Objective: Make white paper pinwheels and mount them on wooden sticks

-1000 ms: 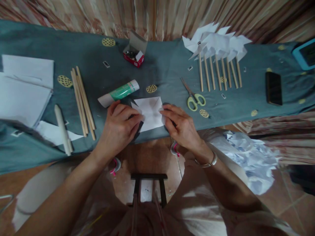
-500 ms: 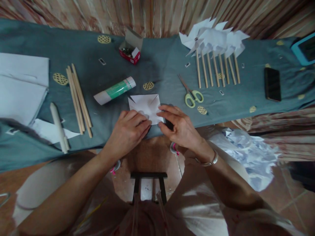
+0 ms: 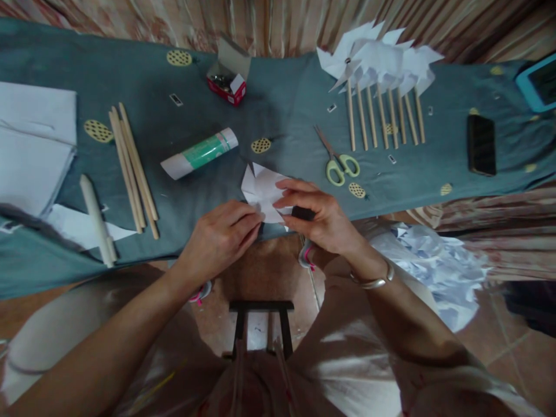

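Note:
A small white paper square with slits cut at its corners lies near the table's front edge, turned askew, some flaps standing slightly up. My left hand is closed, pinching the paper's lower left edge between thumb and fingers. Over its right side is my right hand, fingers apart and fingertips resting on the sheet, the thumb lower down at the edge. A dark patch shows between that thumb and the fingers; I cannot make it out. Green-handled scissors lie beyond my right hand, and a glue stick tube lies beyond my left.
Finished paper pinwheels on sticks lie at back right. A red box of small metal pieces stands open. Bare wooden sticks, a pale pointed tool and white sheets are left; a phone is right.
The paper has been turned, its upper left corner now pointing up with flaps raised. My hands have stayed on it, the left shifting slightly left. The view has shifted a little.

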{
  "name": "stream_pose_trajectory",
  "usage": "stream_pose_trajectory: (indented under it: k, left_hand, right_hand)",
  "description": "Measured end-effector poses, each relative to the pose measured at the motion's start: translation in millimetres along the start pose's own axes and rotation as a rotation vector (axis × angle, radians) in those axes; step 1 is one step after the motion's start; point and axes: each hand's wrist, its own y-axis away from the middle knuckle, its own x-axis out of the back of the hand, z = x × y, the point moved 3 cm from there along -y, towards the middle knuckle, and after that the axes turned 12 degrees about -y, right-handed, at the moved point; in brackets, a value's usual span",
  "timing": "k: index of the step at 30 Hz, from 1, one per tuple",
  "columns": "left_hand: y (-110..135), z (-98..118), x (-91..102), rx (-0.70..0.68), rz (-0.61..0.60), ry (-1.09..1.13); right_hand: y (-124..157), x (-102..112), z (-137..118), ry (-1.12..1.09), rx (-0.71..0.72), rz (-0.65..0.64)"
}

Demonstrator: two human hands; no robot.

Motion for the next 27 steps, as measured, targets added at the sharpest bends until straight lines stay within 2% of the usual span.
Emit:
stream_pose_trajectory:
  k: [6, 11, 19, 27]
  left_hand:
    - [1, 1, 0.0, -0.008, -0.016, 0.007]
    - [0, 4, 1.4, -0.003, 0.035, 0.04]
    - [1, 7, -2.2, -0.056, 0.013, 0.062]
    - [3, 4, -5.5, -0.025, -0.028, 0.053]
  right_hand:
    - [-1, -4, 3, -0.084, -0.024, 0.006]
    - [-2, -8, 5, -0.073, -0.005, 0.022]
    - [-4, -14, 8, -0.043, -0.046, 0.141]
    - [-7, -20, 4, 0.061, -0.028, 0.218]
